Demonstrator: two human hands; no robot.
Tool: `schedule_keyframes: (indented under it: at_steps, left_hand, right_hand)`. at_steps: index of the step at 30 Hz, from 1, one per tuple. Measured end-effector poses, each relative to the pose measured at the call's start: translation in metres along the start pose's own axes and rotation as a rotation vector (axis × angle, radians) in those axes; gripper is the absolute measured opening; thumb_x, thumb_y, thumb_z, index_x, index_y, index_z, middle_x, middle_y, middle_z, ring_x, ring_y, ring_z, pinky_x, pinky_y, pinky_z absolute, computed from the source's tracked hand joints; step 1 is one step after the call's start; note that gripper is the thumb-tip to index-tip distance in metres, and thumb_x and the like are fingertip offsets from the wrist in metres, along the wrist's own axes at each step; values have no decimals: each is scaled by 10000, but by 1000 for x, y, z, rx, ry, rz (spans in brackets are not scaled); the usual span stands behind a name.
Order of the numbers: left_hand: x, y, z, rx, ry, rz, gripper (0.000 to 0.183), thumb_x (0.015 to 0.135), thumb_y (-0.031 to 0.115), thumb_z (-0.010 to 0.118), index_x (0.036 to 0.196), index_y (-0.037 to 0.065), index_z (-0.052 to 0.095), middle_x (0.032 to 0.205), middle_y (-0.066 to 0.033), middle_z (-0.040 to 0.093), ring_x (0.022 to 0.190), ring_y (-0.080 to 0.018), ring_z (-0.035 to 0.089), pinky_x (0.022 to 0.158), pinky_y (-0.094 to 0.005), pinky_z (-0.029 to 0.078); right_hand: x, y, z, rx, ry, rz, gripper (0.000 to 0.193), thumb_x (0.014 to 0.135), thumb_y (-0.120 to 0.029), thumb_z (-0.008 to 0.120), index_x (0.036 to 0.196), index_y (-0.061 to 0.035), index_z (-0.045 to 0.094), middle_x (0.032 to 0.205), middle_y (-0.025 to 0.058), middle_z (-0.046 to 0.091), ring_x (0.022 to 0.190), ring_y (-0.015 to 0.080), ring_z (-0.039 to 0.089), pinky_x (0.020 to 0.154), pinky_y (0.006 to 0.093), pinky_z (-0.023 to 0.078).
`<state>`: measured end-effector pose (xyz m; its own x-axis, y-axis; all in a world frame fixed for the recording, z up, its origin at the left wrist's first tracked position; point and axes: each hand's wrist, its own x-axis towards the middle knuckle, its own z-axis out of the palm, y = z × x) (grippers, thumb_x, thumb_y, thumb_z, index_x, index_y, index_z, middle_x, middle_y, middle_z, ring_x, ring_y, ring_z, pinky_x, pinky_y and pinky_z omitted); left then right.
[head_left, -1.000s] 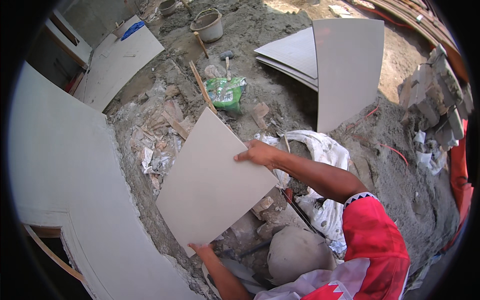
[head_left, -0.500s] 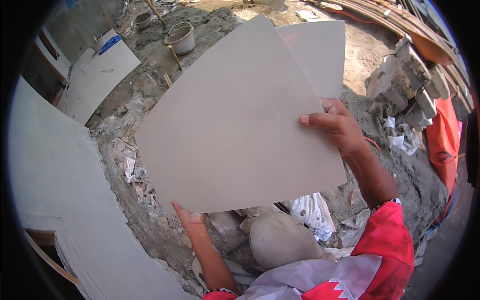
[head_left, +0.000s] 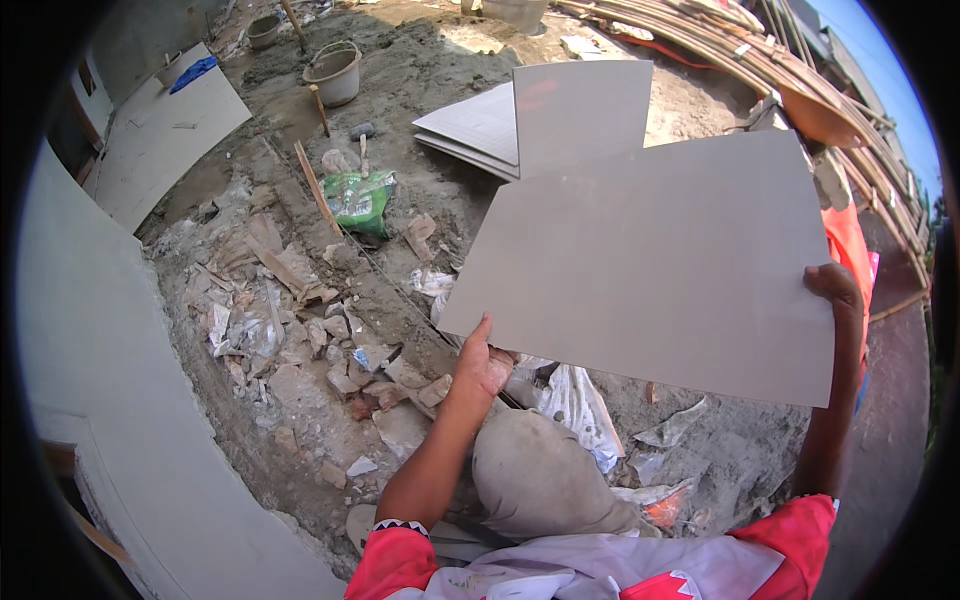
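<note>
A large flat grey tile (head_left: 650, 270) is held up in front of me, between both hands. My left hand (head_left: 487, 365) grips its lower left corner, thumb on the face and fingers beneath. My right hand (head_left: 836, 285) holds the right edge, thumb on the face, its other fingers hidden behind. Past the tile's top edge stands a second grey tile (head_left: 583, 115), upright; its lower part is hidden. To the left of that one lies a stack of pale tiles (head_left: 475, 125) on the ground.
Rubble (head_left: 300, 350) covers the ground at left, beside a low pale wall (head_left: 110, 370). A green sack (head_left: 358, 203), a mallet (head_left: 363, 135) and a mortar bucket (head_left: 334, 75) lie farther off. Bamboo poles (head_left: 690, 45) are piled at the far right. A white plastic bag (head_left: 580, 415) lies near my knee.
The held tile has swung to the right and turned flatter across the view. My left hand has moved right and up with it, my right hand to the right edge. The tile stack has come into sight.
</note>
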<state>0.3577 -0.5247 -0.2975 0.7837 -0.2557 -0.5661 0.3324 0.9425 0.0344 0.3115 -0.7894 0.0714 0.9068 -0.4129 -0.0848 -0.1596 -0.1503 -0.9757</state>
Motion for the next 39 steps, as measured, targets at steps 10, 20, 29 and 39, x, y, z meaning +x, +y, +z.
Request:
schedule_keyframes:
  at_steps: [10,20,29,39]
  left_hand:
    - [89,-70,47,97,-84,-199,314,1021,191,502,1277,12,474,1256,-164,579,1124,-289,618,948,-417,559]
    - [62,8,-41,430,-151,-172,726,976,527,514,1353,-72,351,1259,-308,553,1143,-395,606,963,-467,513]
    - [-49,52,-183,411,261,94,598,1019,466,446,1334,-40,408,1232,-238,606,1091,-358,635,906,-429,519]
    - [-90,70,-235,439,457,281,617,1015,460,440,1389,-27,373,1273,-246,583,1067,-360,635,894,-431,502]
  right_hand:
    - [61,32,-81,25,109,71,401,809,-160,556,1140,66,564,931,163,643,768,256,657,728,370,549]
    - [204,98,-71,-77,281,-121,222,751,-78,616,905,81,604,788,125,581,643,245,597,609,368,508]
    - [323,128,-9,-234,252,8,165,785,-64,553,849,85,589,803,164,607,761,314,668,624,457,571]
    - [423,105,134,-1145,-145,-454,264,764,-66,617,994,53,663,1039,210,692,907,344,704,688,384,618]
